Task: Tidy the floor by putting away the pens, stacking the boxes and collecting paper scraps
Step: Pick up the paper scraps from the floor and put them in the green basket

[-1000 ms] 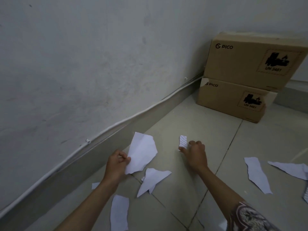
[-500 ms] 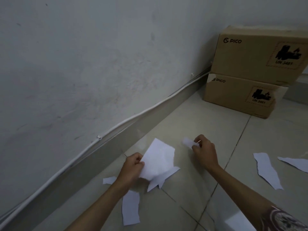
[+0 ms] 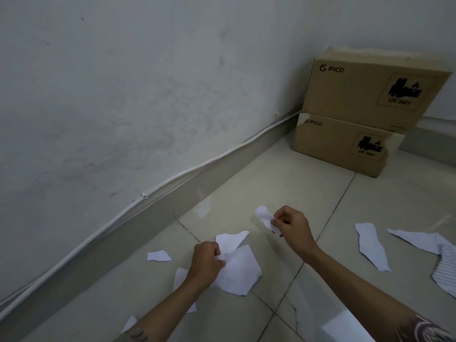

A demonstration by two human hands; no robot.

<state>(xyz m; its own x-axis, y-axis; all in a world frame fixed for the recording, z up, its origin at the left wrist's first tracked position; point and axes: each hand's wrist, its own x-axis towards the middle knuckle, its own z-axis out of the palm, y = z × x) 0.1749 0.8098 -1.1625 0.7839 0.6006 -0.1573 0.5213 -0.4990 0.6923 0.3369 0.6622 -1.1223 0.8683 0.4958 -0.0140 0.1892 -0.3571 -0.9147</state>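
Fingers (image 3: pixel 277 222) of the right hand (image 3: pixel 291 230) pinch a small scrap (image 3: pixel 262 215) above the floor (image 3: pixel 271 183); the left hand (image 3: pixel 206 264) clamps two larger scraps (image 3: pixel 238 267) near the skirting. Paper is light, limp and tears easily: grip each piece at an edge, where it lifts off the smooth tile. Loose scraps (image 3: pixel 372 245) lie toward the right edge of the floor. Two boxes (image 3: pixel 357 114) stand stacked in the corner. A white cable (image 3: pixel 172 178) follows the wall.

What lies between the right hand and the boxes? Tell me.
Bare floor tile only, in the head view. No scrap lies between the right hand, which pinches a small scrap, and the boxes.
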